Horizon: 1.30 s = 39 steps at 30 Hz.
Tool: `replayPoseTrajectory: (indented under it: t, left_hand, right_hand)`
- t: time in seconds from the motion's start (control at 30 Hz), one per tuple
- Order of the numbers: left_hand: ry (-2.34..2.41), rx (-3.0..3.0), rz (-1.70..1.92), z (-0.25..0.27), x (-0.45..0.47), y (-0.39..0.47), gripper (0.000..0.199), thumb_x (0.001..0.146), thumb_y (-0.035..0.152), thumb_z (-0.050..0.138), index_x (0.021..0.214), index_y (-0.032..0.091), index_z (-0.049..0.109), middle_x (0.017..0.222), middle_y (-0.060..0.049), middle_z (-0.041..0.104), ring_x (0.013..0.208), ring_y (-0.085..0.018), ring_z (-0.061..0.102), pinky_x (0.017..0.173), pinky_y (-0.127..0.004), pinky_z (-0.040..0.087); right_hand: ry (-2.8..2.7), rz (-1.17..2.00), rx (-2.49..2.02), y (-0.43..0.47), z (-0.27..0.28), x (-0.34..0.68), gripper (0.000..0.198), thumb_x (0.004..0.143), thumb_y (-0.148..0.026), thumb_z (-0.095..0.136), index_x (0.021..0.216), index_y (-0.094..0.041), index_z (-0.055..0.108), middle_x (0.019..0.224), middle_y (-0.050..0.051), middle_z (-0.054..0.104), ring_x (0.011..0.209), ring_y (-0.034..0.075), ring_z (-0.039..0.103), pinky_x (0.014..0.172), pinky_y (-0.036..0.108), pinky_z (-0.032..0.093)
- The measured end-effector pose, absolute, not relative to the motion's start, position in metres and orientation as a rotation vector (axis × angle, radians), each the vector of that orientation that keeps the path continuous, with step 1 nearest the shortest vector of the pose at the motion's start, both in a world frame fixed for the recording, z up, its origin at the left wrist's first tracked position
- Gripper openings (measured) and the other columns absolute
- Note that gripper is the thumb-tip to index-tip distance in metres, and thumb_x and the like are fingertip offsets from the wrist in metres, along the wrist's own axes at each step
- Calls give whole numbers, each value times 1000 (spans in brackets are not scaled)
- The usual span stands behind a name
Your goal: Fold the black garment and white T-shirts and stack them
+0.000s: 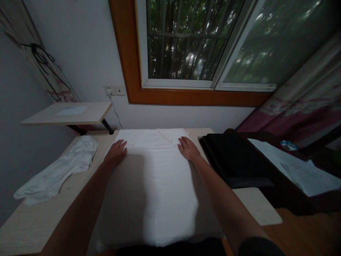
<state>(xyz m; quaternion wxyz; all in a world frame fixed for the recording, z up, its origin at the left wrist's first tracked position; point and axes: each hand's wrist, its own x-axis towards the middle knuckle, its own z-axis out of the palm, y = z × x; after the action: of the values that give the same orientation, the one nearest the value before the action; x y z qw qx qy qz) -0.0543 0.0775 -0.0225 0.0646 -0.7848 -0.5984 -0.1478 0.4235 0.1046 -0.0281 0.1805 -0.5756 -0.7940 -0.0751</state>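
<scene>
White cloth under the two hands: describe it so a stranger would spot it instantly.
Below the window stands a pale table. Across its middle, under the left hand and right hand, lies the white cloth. It is spread mostly flat, unlike the crumpled cloth at the table's left.

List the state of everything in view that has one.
White cloth, spread out, lightly creased
Left hand, open, palm down on white cloth
Right hand, open, palm down on white cloth
Bunched cloth, crumpled
Left curtain, tied
Wall socket, plug inserted
Window, unclear whether open
</scene>
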Motion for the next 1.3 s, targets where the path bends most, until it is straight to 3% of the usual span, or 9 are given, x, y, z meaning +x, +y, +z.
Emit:
replayPoseTrajectory:
  t: [0.4, 0.7, 1.07, 1.3]
  left_hand:
    - [-1827, -2363, -360, -17, -54, 88, 56, 100, 37, 32, 148, 14, 49, 158, -14, 45, 148, -28, 38, 123, -47, 30]
    - [-1812, -2354, -348, -16, -57, 67, 56, 101, 36, 33, 152, 16, 44, 162, -14, 37, 151, -29, 33, 120, -54, 31]
    - [-1872, -2328, -382, -22, -95, -23, 54, 100, 37, 34, 145, 14, 52, 156, -14, 48, 147, -27, 41, 122, -50, 33]
    - [-1851, -2260, -368, -13, -91, -43, 49, 99, 36, 35, 137, 14, 60, 150, -15, 54, 143, -33, 45, 120, -59, 31]
  right_hand:
    - [-2262, -233, -1650, 122, -31, 423, 52, 105, -42, 38, 148, -17, 51, 155, 15, 46, 144, 29, 42, 120, 47, 34]
    - [-2231, -187, -1603, 112, -24, 421, 51, 102, -35, 39, 146, -12, 52, 156, 15, 47, 146, 30, 40, 121, 51, 33]
    - [-2170, -111, -1522, 45, -19, 458, 43, 98, -25, 43, 133, -14, 67, 142, 11, 62, 134, 23, 56, 117, 39, 43]
    - [-2117, -195, -1588, 9, -8, 468, 41, 96, -24, 46, 129, -16, 69, 136, 14, 66, 128, 30, 60, 116, 48, 42]
